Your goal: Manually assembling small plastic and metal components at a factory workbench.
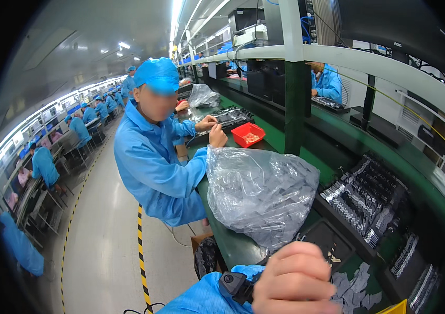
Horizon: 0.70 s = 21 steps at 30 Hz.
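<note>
My left hand (295, 277) is raised over the near edge of the bench, its fingers curled into a closed grip. Whatever it may hold is hidden behind the knuckles. A black camera on a strap (235, 285) sits at that wrist, over a blue sleeve. Just beyond the hand lies a large clear plastic bag (261, 193) full of grey flat pieces. Loose grey pieces (357, 288) are spread to the right of the hand. Small tan bits (333, 257) lie in a dark shallow tray (321, 235) behind it. My right hand is outside the picture.
Black trays with rows of dark, metal-tipped parts (364, 196) stand at the right. A yellow edge (395, 307) shows at the bottom. To the left, a co-worker in blue (154, 152) works beside a red bin (243, 128). A shelf post (294, 104) rises from the green bench.
</note>
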Tool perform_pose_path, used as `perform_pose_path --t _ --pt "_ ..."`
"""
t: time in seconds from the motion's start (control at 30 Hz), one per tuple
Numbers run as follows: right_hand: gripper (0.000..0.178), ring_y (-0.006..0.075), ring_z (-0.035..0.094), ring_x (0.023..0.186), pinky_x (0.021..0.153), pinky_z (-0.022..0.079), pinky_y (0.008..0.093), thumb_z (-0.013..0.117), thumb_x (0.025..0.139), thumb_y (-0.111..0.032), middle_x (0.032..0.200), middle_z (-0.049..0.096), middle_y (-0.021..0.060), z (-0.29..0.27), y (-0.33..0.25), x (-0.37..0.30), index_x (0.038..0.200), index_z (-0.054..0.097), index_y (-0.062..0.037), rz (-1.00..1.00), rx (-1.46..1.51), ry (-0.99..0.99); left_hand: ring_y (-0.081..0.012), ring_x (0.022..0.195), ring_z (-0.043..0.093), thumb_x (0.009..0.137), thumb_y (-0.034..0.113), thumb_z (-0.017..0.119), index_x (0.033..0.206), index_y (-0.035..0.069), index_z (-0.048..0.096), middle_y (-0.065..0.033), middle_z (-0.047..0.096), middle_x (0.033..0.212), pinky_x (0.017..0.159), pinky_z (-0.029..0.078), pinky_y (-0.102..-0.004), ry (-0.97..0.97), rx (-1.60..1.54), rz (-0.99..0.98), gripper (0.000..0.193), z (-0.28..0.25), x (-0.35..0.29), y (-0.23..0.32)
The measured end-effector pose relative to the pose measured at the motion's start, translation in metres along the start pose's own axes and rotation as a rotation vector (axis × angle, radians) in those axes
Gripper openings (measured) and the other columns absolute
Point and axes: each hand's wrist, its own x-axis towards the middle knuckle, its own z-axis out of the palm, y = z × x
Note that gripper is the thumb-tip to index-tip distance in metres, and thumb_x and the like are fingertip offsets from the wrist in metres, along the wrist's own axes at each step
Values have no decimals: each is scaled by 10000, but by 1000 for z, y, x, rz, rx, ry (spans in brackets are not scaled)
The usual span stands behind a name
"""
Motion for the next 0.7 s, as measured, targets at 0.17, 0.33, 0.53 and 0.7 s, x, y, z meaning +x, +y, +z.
perform_pose_path --t 0.17,0.33,0.53,0.7 --pt "167 162 472 911 870 379 315 352 932 -174 963 491 22 -36 4 -12 1010 459 -74 -118 -417 -109 -193 720 520 786 100 510 893 9 475 -47 465 761 753 459 -343 -208 -47 14 144 57 -2 11" --pt "343 172 494 871 688 440 311 532 839 -312 1012 506 54 -55 3 -14 1071 476 -66 -167 -225 10 -235 779 552 819 176 526 934 36 544 -82 550 873 817 426 -396 -798 -127 135 182 90 -38 48" --pt "495 213 543 829 643 482 328 550 818 -330 1060 506 119 -64 -12 -17 1188 368 -56 -200 -242 -107 -285 976 540 845 201 506 1064 -29 542 -155 567 1027 882 408 -381 -567 -264 43 319 150 -92 44" --pt "445 204 537 807 653 475 312 540 827 -302 1037 507 117 -70 -7 -17 1162 383 -55 -328 -377 123 -258 903 574 879 218 489 1088 -38 545 -142 585 996 768 475 -337 -445 -360 -47 336 159 -114 46"
